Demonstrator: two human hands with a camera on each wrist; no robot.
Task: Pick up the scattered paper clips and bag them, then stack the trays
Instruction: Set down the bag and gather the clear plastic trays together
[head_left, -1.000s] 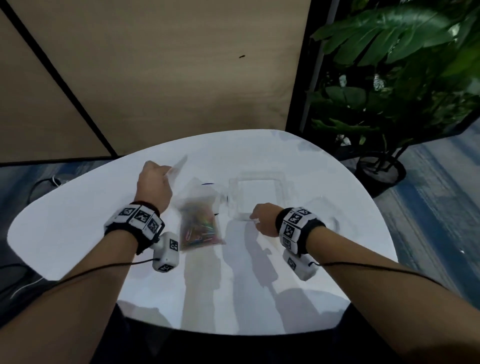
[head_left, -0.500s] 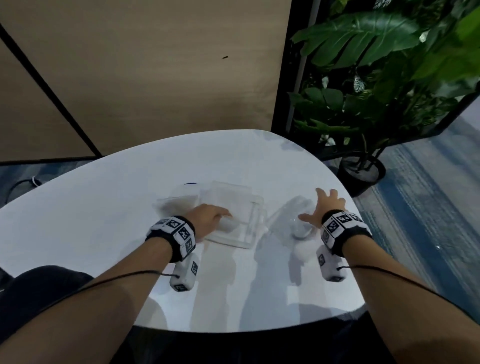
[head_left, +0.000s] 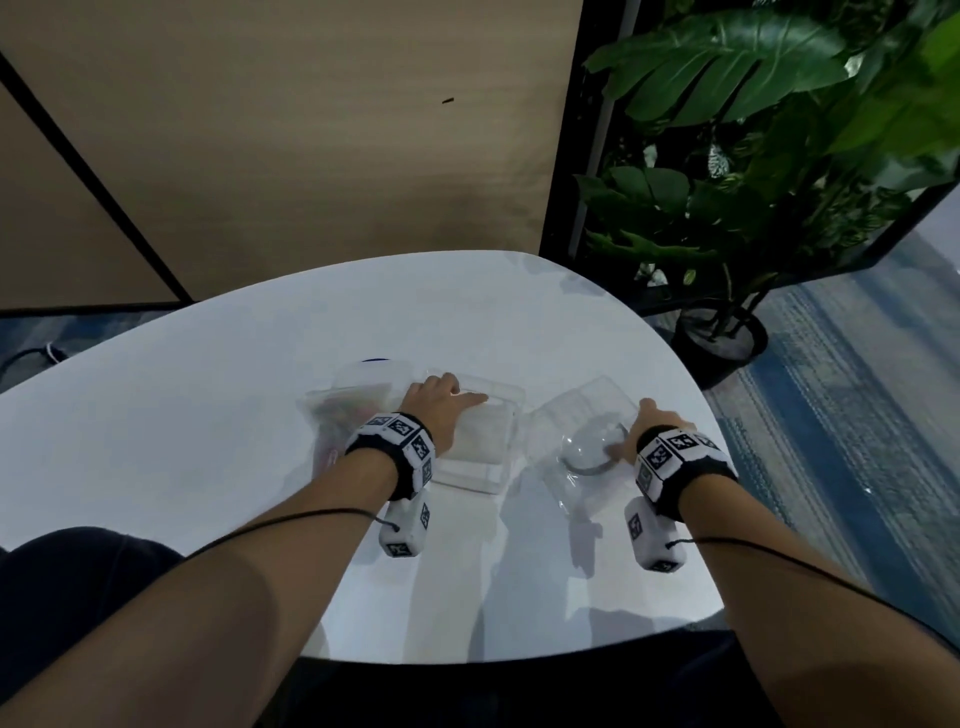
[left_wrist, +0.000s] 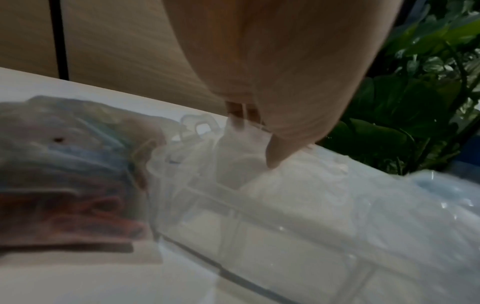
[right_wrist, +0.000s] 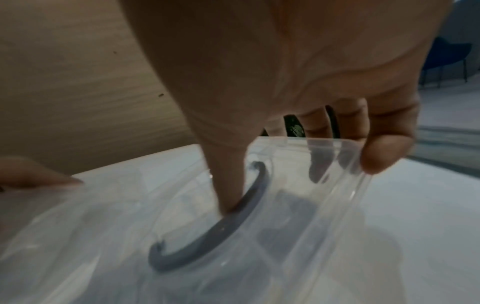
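A clear bag of coloured paper clips (head_left: 345, 415) lies flat on the white table (head_left: 208, 441), left of a clear tray (head_left: 483, 447). My left hand (head_left: 447, 395) is on that tray. In the left wrist view its thumb (left_wrist: 275, 156) points down inside the tray (left_wrist: 272, 236) and its fingers show blurred behind the far wall, so it grips the rim beside the bag (left_wrist: 64, 185). My right hand (head_left: 641, 421) holds a second clear tray (head_left: 582, 415) at the right. Its thumb (right_wrist: 228, 185) presses inside by a grey curved strip (right_wrist: 221, 236), and its fingers (right_wrist: 376, 158) curl round the rim.
The table's right edge runs close past my right wrist, with blue carpet (head_left: 831, 415) below. A potted plant (head_left: 722, 338) stands beyond the table's far right corner. A wooden wall (head_left: 311, 156) is behind. A cable (head_left: 31, 358) lies on the floor at left.
My left hand left the bag and moved right onto the middle tray. My right hand reached right to the second tray, went from spread flat to gripping its rim. The bag now lies flat.
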